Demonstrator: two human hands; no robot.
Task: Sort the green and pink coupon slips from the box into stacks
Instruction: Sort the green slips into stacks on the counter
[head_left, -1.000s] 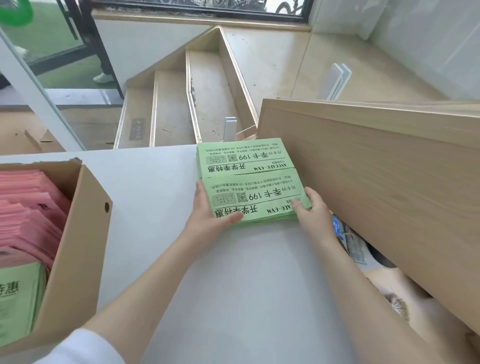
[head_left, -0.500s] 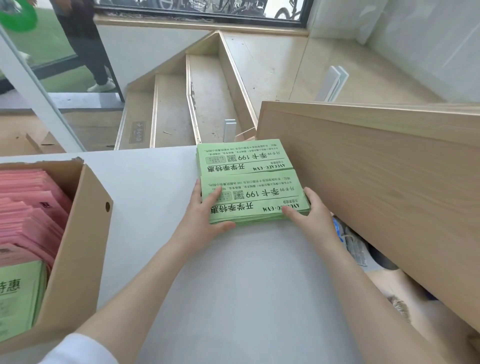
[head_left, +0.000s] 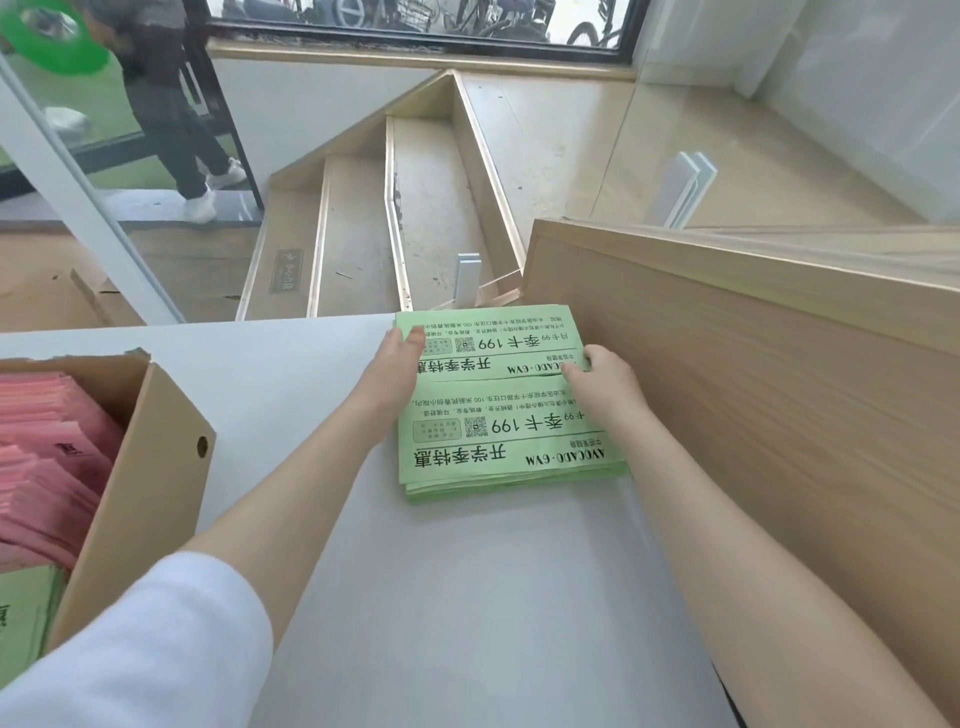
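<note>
Two green coupon stacks (head_left: 506, 436) on grey worktop (head_left: 467, 597), end to end, right edge against wooden panel (head_left: 779, 415). Left hand (head_left: 392, 371) flat on far stack's left edge, fingers straight, pressed together. Right hand (head_left: 602, 382) at far stack's right edge, fingers curled, pinching slips. Cardboard box (head_left: 150, 467) well left of stacks, holding pink slips (head_left: 47, 457), some green slips (head_left: 26, 618) at near end.
</note>
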